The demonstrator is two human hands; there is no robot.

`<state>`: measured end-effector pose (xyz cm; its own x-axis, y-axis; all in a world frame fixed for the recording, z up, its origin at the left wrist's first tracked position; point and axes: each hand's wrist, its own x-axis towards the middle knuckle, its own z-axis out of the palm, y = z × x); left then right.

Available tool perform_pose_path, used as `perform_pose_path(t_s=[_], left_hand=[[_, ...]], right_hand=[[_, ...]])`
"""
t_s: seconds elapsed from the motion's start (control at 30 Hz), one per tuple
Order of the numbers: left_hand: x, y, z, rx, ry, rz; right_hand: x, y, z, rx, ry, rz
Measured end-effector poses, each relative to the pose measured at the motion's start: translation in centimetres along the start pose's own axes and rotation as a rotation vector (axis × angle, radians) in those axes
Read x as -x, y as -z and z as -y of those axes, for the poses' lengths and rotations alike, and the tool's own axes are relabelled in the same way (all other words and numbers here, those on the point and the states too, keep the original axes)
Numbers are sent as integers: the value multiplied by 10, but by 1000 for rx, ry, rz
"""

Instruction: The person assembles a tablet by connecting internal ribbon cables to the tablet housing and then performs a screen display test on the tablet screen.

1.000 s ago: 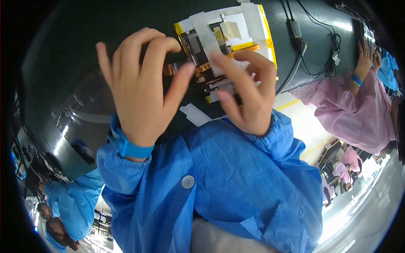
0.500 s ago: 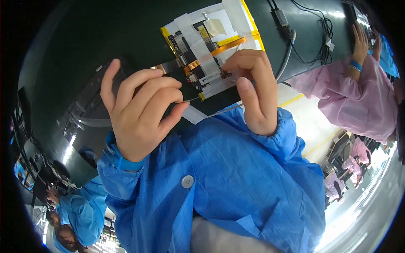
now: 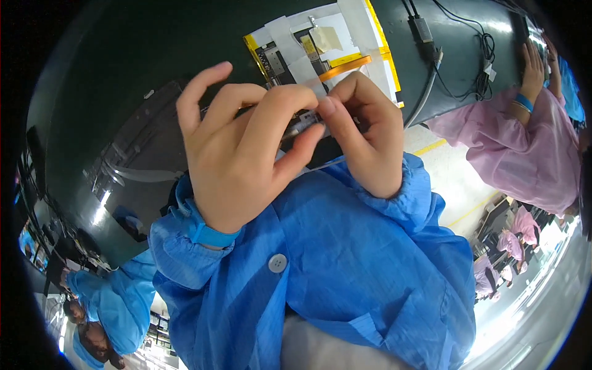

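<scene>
A flat electronic assembly (image 3: 338, 38) lies at top centre, with white battery panels, yellow tape along its edges and pale tape strips across it. An orange flex cable (image 3: 346, 68) arches over the panels. My left hand (image 3: 237, 154) is over the lower left of the circuit board (image 3: 275, 64), its thumb and forefinger curled in and the outer fingers raised. My right hand (image 3: 376, 139) is closed at the lower edge, its thumb tip meeting my left forefinger. Anything pinched where the fingertips meet is too small to make out. My hands hide most of the board.
A dark panel with a clear film (image 3: 145, 176) lies left on the dark green table (image 3: 148, 43). Black cables (image 3: 481, 52) and a grey cable (image 3: 425, 92) run along the right. A person in pink (image 3: 502, 132) sits at right; people in blue (image 3: 120, 302) are lower left.
My left hand has moved right and up over the board until its fingertips meet my right hand's. My right thumb has swung left. The assembly sits slightly further right in view.
</scene>
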<state>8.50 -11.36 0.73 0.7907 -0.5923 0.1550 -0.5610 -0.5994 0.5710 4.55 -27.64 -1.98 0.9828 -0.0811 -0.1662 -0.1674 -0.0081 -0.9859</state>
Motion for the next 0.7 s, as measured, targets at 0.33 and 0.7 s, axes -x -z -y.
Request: perform_pose_path(t_s=[0.33, 0.7], left_hand=[[3, -17, 18, -454, 4, -130], [7, -19, 24, -465, 38, -98]], right_hand=[[-13, -7, -9, 412, 97, -12], [-2, 11, -13, 606, 311, -32]])
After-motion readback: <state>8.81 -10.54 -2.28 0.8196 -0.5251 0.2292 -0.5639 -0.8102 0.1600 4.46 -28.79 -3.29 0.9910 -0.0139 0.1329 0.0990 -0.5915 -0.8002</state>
